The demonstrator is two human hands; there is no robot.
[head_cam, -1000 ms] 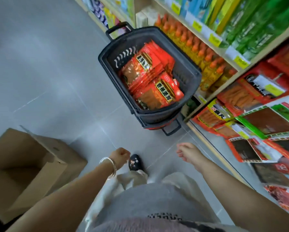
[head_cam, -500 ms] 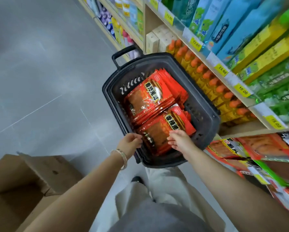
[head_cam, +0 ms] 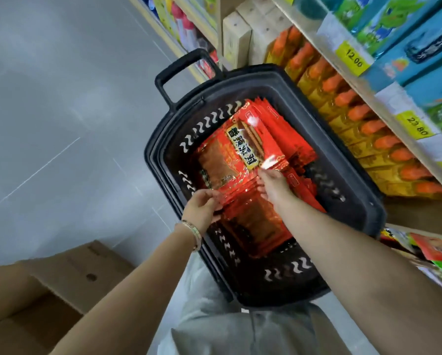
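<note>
At the left, a cardboard box [head_cam: 61,278] is sitting open on the grey floor [head_cam: 61,124] of a shop aisle. Beside it a person is bending over a black shopping basket [head_cam: 154,162], both bare arms pointing down and forward into it. The left hand [head_cam: 202,208], a bracelet [head_cam: 193,230] circling its wrist, is curling fingers and thumb onto the near left corner of a bundle of red snack packets [head_cam: 240,160], pinching the foil edges together. The bundle is lying tilted inside the basket, its far end leaning toward the handle [head_cam: 181,64], on top of a second layer of the same packets [head_cam: 255,226]. The right hand [head_cam: 273,185] is angling in from the other side, back of the hand up and wrist bent, at the bundle's near right corner. Its fingers are probably hooking under the edge, but glare on the foil is hiding the fingertips, so their grip cannot be told. The packets are looking light singly, yet floppy and slick, and likely to fan out or slip apart if lifted by one corner. Taking the stack from both sides, thumbs above and fingers below, is looking like the safer hold. To the right, orange-capped bottles [head_cam: 355,116] are standing in rows beneath yellow price tags [head_cam: 353,57].
</note>
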